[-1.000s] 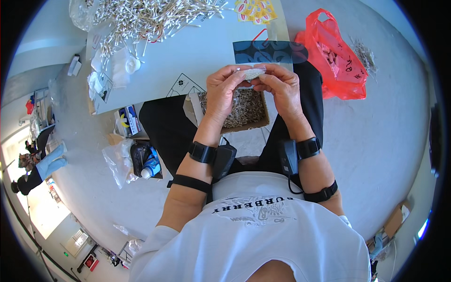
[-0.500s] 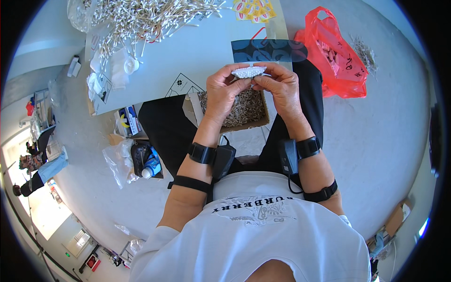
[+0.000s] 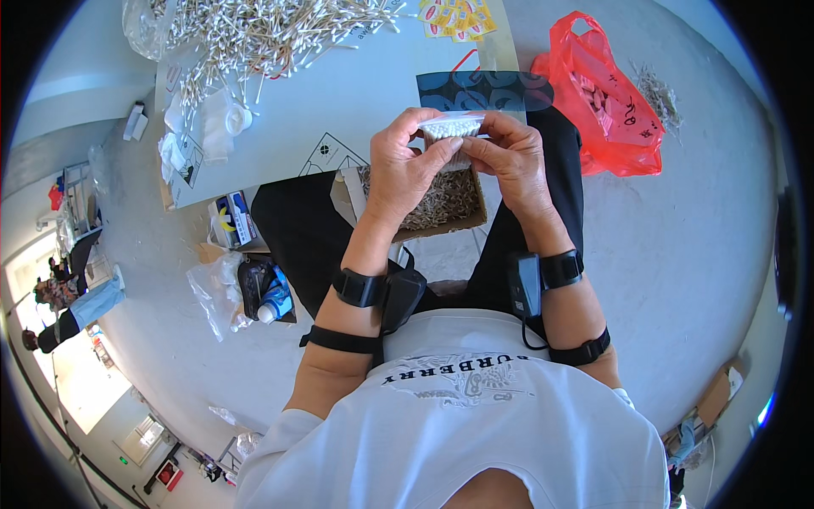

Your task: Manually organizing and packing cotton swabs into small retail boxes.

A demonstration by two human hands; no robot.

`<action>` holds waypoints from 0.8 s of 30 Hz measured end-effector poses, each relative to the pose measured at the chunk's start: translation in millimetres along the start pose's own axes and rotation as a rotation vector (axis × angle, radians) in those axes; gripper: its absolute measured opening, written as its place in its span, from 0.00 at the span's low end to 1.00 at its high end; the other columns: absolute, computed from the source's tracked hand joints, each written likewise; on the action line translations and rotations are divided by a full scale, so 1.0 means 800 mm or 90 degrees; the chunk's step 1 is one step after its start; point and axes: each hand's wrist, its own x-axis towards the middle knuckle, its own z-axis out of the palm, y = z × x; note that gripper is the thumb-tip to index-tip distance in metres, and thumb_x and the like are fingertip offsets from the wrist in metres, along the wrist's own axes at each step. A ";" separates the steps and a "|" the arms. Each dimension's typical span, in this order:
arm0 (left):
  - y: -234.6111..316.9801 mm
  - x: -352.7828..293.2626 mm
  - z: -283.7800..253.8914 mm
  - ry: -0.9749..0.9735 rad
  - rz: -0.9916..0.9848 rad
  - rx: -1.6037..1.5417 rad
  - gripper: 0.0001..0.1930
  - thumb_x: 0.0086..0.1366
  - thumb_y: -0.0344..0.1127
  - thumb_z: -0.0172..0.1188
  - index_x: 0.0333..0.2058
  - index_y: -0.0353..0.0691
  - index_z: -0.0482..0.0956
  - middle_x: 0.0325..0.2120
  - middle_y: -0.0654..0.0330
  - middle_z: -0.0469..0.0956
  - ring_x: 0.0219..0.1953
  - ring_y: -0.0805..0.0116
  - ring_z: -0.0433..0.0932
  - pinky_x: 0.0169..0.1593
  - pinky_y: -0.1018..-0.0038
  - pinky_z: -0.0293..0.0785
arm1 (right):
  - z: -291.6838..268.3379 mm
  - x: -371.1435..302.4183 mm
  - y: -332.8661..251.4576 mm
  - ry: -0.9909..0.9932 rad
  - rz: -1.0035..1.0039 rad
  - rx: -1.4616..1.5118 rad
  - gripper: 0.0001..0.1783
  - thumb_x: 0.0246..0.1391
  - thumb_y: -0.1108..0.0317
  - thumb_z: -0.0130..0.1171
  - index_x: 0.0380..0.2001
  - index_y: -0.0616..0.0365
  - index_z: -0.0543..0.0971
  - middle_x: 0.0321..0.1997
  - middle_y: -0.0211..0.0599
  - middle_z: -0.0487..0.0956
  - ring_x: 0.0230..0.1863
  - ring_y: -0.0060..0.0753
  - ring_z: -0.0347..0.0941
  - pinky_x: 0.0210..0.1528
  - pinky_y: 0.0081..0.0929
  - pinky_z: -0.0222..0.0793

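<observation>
A small clear plastic bag packed with cotton swabs (image 3: 452,129) is up between my two hands, its white tips in a tight bundle near the opening. My left hand (image 3: 404,165) pinches its left side, thumb in front and fingers behind. On the other side my right hand (image 3: 515,165) grips it the same way, and both thumbs nearly meet on the near face. Below them, between my knees, is an open cardboard box (image 3: 485,204) of loose thin sticks (image 3: 445,202). My forearms partly hide the box.
The table (image 3: 288,119) carries a large heap of loose cotton swabs (image 3: 271,38), yellow printed labels (image 3: 458,17), a dark film sheet (image 3: 475,91) and a white roll (image 3: 237,119). A red plastic bag (image 3: 632,140) stands on the right. Small boxes (image 3: 233,219) and a blue-and-white bottle (image 3: 275,304) lie left.
The bag has tipped more upright, so the swab sticks below the tips now show. My hands have shifted slightly, with the thumbs lying on its near face.
</observation>
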 end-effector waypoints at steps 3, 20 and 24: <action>0.002 0.001 -0.004 -0.014 -0.006 0.048 0.12 0.56 0.30 0.69 0.38 0.32 0.80 0.27 0.62 0.80 0.28 0.79 0.74 0.30 0.80 0.73 | -0.004 0.001 0.001 -0.021 -0.021 -0.030 0.11 0.50 0.76 0.67 0.39 0.63 0.82 0.30 0.23 0.79 0.29 0.09 0.71 0.28 0.10 0.67; 0.019 0.007 -0.009 -0.013 -0.152 -0.104 0.10 0.57 0.30 0.68 0.35 0.30 0.79 0.22 0.59 0.81 0.23 0.81 0.75 0.25 0.84 0.69 | -0.011 0.007 -0.014 -0.070 0.090 0.027 0.10 0.48 0.76 0.68 0.35 0.64 0.81 0.28 0.27 0.78 0.25 0.11 0.70 0.26 0.09 0.63; 0.017 0.010 -0.017 -0.043 -0.271 -0.144 0.12 0.58 0.30 0.67 0.37 0.29 0.77 0.21 0.58 0.80 0.18 0.81 0.72 0.19 0.84 0.64 | -0.005 0.008 -0.009 -0.005 0.182 0.086 0.08 0.52 0.73 0.66 0.35 0.63 0.80 0.25 0.28 0.78 0.18 0.11 0.68 0.17 0.11 0.56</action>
